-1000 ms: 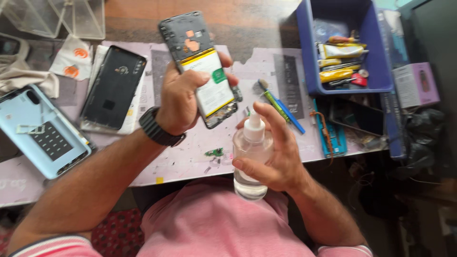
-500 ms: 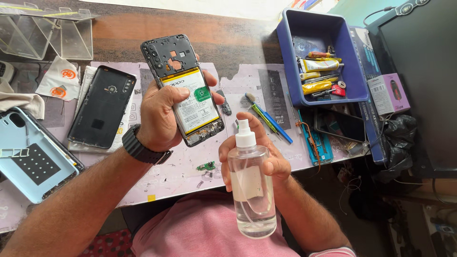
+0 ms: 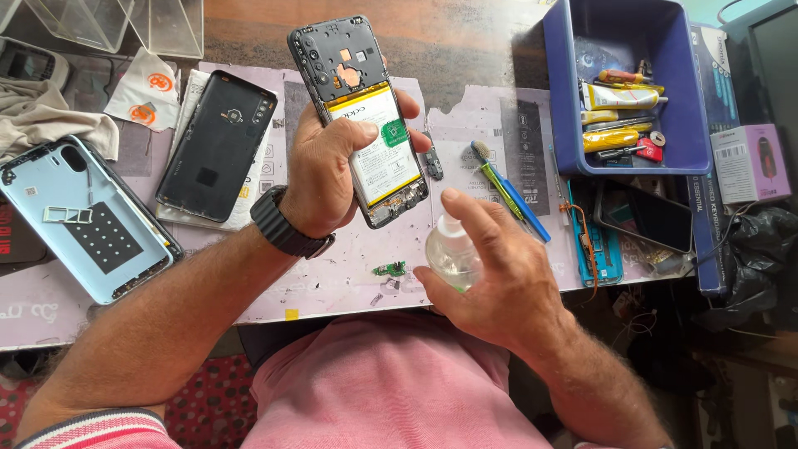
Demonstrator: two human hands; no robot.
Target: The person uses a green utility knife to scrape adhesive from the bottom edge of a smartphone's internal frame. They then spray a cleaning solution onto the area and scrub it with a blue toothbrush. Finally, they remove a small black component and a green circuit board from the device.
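Observation:
My left hand (image 3: 328,170) grips an opened phone (image 3: 353,91) with its back cover off, so the battery and dark inner frame show. It holds the phone tilted above the work mat (image 3: 332,283), thumb lying across the battery. A black watch sits on that wrist. My right hand (image 3: 499,274) is wrapped around a small clear spray bottle (image 3: 449,254) just below and right of the phone, with the forefinger over the white nozzle. The bottle points up toward the phone's lower end.
A black back cover (image 3: 218,145) and a light-blue back cover (image 3: 79,218) lie on the left. A blue bin (image 3: 690,100) of tools stands at the right. A green-blue brush (image 3: 507,189), a small circuit piece (image 3: 389,269) and another phone (image 3: 644,218) lie nearby.
The right hand turned the spray bottle from upright to tipped toward the phone and moved it closer, finger now over the nozzle. The left hand keeps the phone up.

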